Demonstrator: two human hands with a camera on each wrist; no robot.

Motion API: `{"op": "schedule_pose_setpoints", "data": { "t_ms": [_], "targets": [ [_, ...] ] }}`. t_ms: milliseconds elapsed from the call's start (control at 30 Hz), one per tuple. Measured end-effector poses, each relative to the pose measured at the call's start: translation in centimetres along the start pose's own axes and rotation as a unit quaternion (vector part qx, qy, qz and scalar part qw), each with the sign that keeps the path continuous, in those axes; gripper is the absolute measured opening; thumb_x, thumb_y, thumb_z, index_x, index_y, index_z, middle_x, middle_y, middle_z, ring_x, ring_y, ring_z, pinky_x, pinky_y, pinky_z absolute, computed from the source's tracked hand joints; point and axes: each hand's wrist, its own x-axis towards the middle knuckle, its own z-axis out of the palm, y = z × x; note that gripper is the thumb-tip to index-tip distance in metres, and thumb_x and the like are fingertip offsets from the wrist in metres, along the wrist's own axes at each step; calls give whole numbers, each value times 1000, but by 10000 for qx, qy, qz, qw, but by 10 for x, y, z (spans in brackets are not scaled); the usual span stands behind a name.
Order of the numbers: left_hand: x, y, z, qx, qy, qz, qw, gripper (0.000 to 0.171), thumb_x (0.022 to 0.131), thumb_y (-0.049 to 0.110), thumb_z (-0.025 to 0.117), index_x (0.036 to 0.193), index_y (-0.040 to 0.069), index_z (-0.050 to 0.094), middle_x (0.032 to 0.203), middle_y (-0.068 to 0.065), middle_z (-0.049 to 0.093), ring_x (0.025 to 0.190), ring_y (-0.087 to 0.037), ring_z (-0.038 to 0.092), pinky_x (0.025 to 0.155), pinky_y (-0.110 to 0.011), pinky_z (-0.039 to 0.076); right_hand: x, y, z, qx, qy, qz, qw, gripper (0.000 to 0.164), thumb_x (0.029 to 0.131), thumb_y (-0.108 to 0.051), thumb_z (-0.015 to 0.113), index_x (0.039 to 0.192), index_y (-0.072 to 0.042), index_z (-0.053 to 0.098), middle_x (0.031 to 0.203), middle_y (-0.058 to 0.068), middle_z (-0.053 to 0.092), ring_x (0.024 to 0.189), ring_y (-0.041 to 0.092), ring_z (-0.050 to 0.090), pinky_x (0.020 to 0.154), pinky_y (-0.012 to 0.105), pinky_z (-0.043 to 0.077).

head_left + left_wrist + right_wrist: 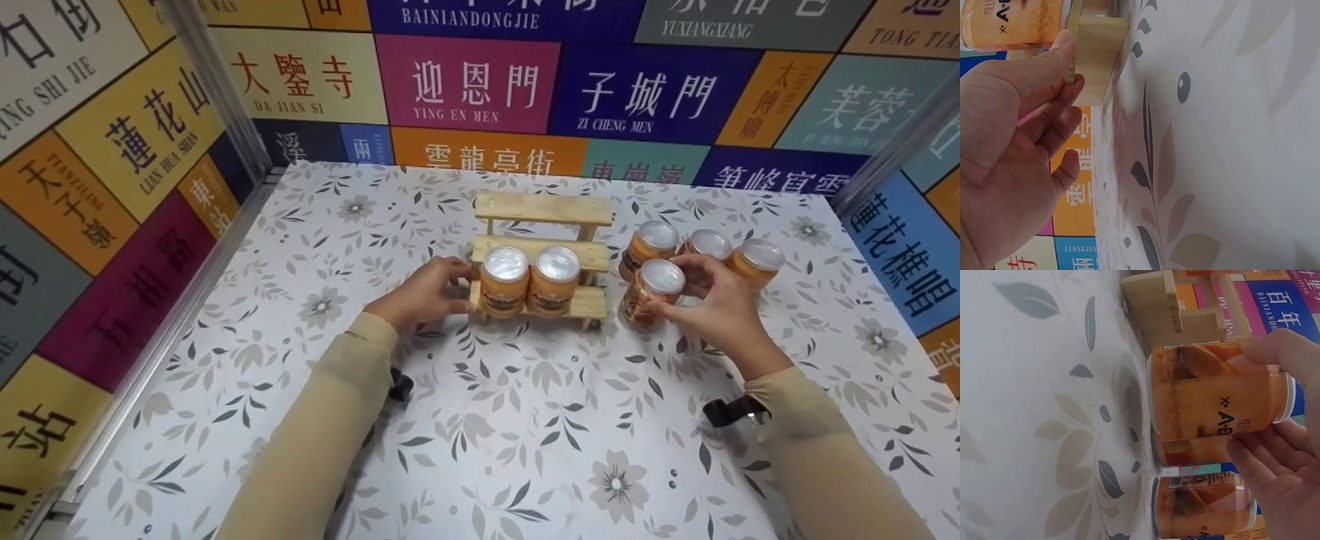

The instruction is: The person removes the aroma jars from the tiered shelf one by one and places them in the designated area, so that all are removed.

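A small three-step wooden rack [544,206] stands mid-table. Two orange cans with silvery lids, a left can [504,283] and a right can [553,282], sit side by side on its lowest step. My left hand [427,292] is at the rack's left end, thumb and index finger pinching the end of the lowest step [1074,56]. Right of the rack, my right hand [716,311] grips another orange can [651,292] between thumb and fingers. In the right wrist view this can [1213,394] shows its label; whether its base touches the table is hard to tell.
Behind the right hand stand three more cans: a left one [649,244], a partly hidden middle one [707,244] and a right one [757,262]. A floral cloth [525,450] covers the table. Walls with coloured sign panels [465,82] rise behind and at both sides.
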Motion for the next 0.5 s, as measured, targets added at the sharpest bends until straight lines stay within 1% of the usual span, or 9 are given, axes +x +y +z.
{"op": "schedule_pose_setpoints", "data": {
  "t_ms": [100,200,300,400,500],
  "targets": [
    [1,1,-1,109,-3,39,9999,57,84,15,85,137,11,66,131,-6,64,123,-29,57,111,-43,47,3,3,0,87,-138,130,9998,74,74,-22,95,134,-4,57,128,15,64,105,6,65,92,12,54],
    [0,1,-1,178,-4,63,9998,56,84,15,85,136,10,66,130,-7,65,122,-30,57,109,-44,47,5,7,1,243,-185,118,9995,72,76,-17,93,134,0,55,127,17,63,106,4,63,91,8,51],
    [0,1,-1,172,8,43,9998,55,84,17,85,136,10,66,128,-7,65,122,-30,57,109,-44,47,7,10,2,306,-183,73,9993,70,77,-13,92,134,1,54,126,17,61,106,1,62,91,7,51],
    [-1,1,0,144,9,19,9999,55,84,18,85,136,11,66,128,-6,65,122,-29,57,111,-43,46,8,11,1,167,-245,104,9995,70,78,-16,91,135,-1,53,127,16,61,106,3,62,92,10,52],
    [0,1,-1,102,17,14,9999,55,84,19,85,136,12,66,128,-6,65,123,-28,57,112,-44,46,9,11,-2,-18,-365,200,9991,73,80,-23,91,138,-4,52,130,15,61,110,8,62,96,18,54]
  ]
}}
